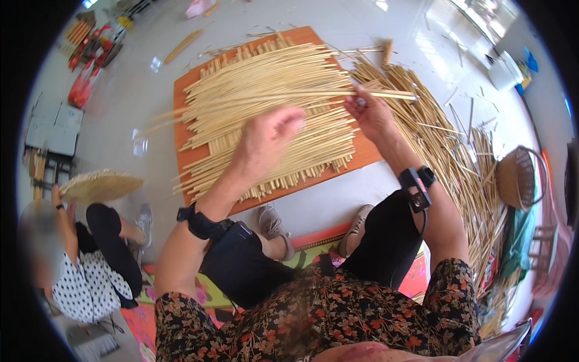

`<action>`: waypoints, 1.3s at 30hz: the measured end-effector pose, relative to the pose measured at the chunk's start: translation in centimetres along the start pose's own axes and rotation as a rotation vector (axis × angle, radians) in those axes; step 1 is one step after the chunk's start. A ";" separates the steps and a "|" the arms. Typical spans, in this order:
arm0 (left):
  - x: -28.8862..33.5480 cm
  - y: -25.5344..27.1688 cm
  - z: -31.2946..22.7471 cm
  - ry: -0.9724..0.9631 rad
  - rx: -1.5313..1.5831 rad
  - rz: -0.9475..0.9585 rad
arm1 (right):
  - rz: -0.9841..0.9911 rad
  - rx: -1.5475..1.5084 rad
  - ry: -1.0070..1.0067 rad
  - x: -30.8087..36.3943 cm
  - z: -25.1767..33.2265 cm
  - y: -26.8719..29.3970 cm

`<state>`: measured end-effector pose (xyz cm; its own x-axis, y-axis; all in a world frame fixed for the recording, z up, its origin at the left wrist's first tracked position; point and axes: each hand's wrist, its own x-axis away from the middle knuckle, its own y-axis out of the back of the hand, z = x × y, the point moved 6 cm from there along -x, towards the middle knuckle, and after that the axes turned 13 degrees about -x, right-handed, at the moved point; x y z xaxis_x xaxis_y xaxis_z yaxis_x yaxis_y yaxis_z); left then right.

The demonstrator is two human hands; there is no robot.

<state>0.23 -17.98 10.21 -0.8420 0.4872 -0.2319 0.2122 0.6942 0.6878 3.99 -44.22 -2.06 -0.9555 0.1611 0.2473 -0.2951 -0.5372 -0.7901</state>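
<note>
Tan strips (393, 95) pinched in right fingers (354, 110), left fingers (287, 117) blurred, hold unclear, bare orange board edge (365, 148) nearby

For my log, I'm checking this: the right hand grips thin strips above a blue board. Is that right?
Only the colour is wrong: the head view shows the right hand gripping thin strips above an orange board.

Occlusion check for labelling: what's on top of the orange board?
Pale strips lie side to side over crosswise strips, whose ends show at the far and near edges. The left hand hides some. Most of the crosswise layer and the orange board beneath is covered.
</note>
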 end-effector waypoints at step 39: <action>2.7 1.1 14.3 0.497 1.098 -0.288 | 0.093 -0.031 -0.073 2.1 -2.3 -2.9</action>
<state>5.28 -8.29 0.48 -0.9727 0.1562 0.1714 0.0902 0.9357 -0.3412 2.82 -40.47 -0.56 -0.9762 0.0508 0.2111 -0.2062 -0.5208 -0.8284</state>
